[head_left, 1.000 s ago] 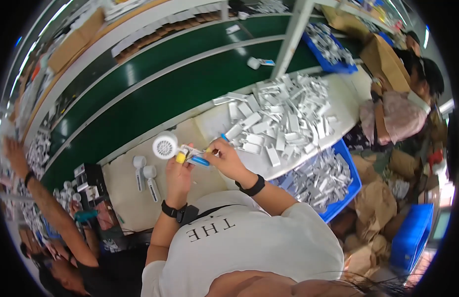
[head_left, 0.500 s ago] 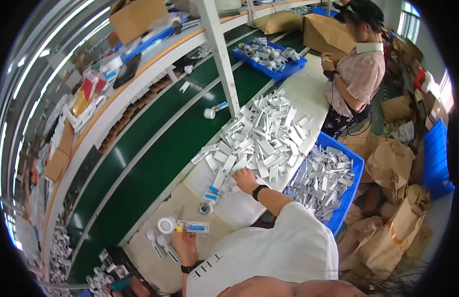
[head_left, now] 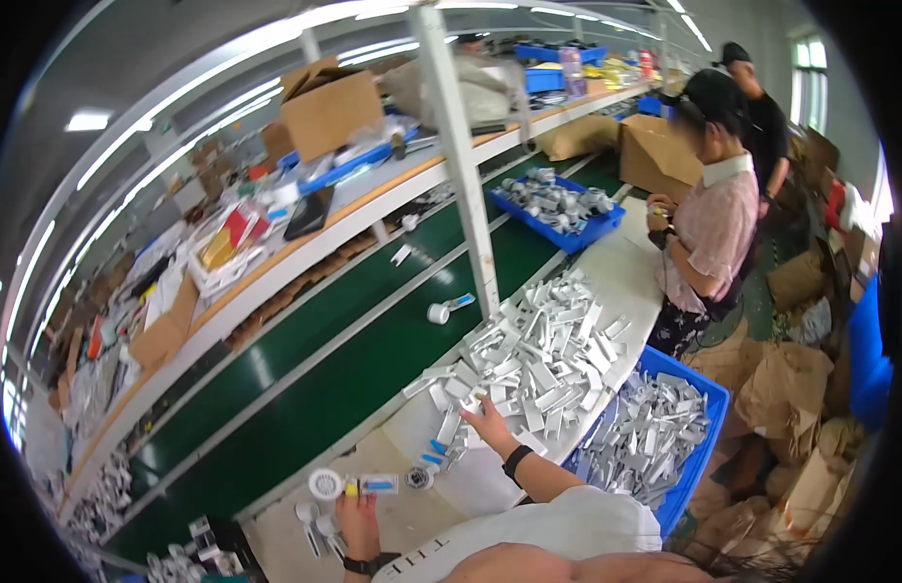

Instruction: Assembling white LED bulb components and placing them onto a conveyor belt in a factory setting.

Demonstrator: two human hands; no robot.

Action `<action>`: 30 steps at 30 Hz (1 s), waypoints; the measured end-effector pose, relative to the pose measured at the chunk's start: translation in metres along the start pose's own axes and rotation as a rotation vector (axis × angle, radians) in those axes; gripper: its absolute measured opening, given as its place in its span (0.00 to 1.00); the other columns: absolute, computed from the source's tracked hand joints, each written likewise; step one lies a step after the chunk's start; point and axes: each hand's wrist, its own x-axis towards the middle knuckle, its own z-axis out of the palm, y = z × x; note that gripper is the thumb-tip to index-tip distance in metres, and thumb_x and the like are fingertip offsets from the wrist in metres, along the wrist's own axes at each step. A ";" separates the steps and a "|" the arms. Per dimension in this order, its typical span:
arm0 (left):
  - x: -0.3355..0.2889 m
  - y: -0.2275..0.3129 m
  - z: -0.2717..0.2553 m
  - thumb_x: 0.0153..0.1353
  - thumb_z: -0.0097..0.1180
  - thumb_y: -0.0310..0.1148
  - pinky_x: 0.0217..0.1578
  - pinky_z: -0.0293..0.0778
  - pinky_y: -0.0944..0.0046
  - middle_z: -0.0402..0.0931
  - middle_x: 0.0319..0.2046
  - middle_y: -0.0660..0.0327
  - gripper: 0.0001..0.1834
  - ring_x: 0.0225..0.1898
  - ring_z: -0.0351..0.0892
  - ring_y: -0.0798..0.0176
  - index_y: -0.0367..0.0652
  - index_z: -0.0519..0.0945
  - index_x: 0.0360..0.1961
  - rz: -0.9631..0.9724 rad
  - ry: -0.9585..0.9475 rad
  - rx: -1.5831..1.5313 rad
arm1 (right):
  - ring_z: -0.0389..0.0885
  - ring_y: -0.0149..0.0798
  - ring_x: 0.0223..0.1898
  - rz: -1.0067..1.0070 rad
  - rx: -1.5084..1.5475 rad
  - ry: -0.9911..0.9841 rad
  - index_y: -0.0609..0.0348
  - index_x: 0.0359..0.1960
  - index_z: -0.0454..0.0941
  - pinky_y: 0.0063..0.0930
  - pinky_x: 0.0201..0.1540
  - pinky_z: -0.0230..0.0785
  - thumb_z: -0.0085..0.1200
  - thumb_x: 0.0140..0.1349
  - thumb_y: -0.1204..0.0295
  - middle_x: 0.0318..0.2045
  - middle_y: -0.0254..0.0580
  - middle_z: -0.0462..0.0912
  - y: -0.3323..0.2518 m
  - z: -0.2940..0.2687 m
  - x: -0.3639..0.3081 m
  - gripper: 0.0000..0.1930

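Note:
My left hand (head_left: 358, 525) is closed around the handle end of a white handheld device (head_left: 327, 484) with a round perforated head, a yellow part and a blue cylinder in its handle. At the near edge of a heap of white plastic handle pieces (head_left: 538, 340), my right hand (head_left: 488, 426) has its fingers apart, touching or just above the pieces. I cannot make out anything held in it. Between the hands lies another device (head_left: 420, 477) with a dark round head and blue parts. Two white round-headed pieces (head_left: 327, 526) rest beside my left hand.
A blue crate (head_left: 718, 408) full of grey-white parts stands right of the bench. A blue tray (head_left: 592, 233) of round-headed parts sits farther along. One device (head_left: 438, 313) lies on the green conveyor (head_left: 373, 340). A white post (head_left: 461, 165) rises beside it. Two people are at the back right.
The view has tilted up, showing more shelving and a second person. My right hand has lifted its fingers and spread them at the heap. My left hand still holds the device.

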 end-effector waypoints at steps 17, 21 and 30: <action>-0.003 -0.009 0.041 0.61 0.45 0.32 0.45 0.68 0.65 0.72 0.43 0.61 0.14 0.43 0.72 0.67 0.38 0.69 0.47 0.068 -0.150 -0.195 | 0.73 0.50 0.45 -0.957 -0.341 -0.478 0.63 0.49 0.66 0.34 0.44 0.69 0.59 0.44 0.69 0.48 0.53 0.70 -0.193 0.004 -0.074 0.28; -0.014 -0.012 0.044 0.60 0.47 0.30 0.41 0.68 0.67 0.72 0.42 0.64 0.13 0.41 0.72 0.70 0.38 0.70 0.46 0.126 -0.039 -0.164 | 0.73 0.50 0.45 -0.932 -0.332 -0.512 0.61 0.51 0.65 0.34 0.44 0.69 0.59 0.45 0.69 0.49 0.52 0.69 -0.191 0.017 -0.087 0.29; -0.006 0.013 0.038 0.58 0.50 0.28 0.46 0.69 0.63 0.72 0.43 0.56 0.15 0.44 0.73 0.62 0.35 0.70 0.45 0.280 -0.085 -0.172 | 0.74 0.46 0.42 -0.938 -0.149 -0.468 0.61 0.50 0.65 0.30 0.40 0.69 0.56 0.50 0.69 0.48 0.50 0.70 -0.185 0.037 -0.087 0.24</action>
